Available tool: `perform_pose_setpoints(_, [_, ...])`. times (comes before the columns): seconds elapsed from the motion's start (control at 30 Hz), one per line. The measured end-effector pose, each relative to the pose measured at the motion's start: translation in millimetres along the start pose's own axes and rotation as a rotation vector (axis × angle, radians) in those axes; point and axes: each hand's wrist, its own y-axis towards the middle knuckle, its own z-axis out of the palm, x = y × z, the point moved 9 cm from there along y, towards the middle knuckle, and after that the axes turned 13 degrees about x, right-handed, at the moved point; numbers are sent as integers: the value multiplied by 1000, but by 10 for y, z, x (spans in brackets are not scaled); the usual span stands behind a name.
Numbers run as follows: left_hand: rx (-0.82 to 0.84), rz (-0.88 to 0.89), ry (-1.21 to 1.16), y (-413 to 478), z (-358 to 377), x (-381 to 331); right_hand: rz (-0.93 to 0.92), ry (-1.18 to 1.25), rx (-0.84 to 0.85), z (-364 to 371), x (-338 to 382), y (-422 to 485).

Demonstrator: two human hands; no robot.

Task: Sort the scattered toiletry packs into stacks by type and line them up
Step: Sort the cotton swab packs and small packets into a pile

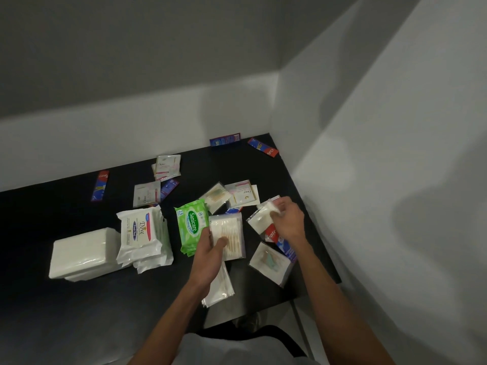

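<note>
Toiletry packs (168,165) scattered across counter (79,312). My left grip (208,248) clasps swab packs (229,233); right grip (288,219), 3 o'clock, pinches clear pack (261,218) by corner. Risk, my guess: slick film slips, stack spills.

Plain indoor room, perhaps in a home; not possible to tell more. Matte black flat tabletop (66,312) set in a corner of bare white painted walls (369,127). On it only small retail toiletries: green plastic wet-wipe pack (191,225), white flat Dove sachets (243,193), red and blue toothpaste boxes (100,185).
</note>
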Motion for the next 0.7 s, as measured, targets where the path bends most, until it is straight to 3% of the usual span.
perform_pose_setpoints(0.37, [167, 46, 113, 107, 203, -191, -291, 167, 107, -223, 631, -409])
perform_pose_setpoints(0.7, [245, 149, 325, 189, 382, -388, -185, 299, 274, 50, 717, -475])
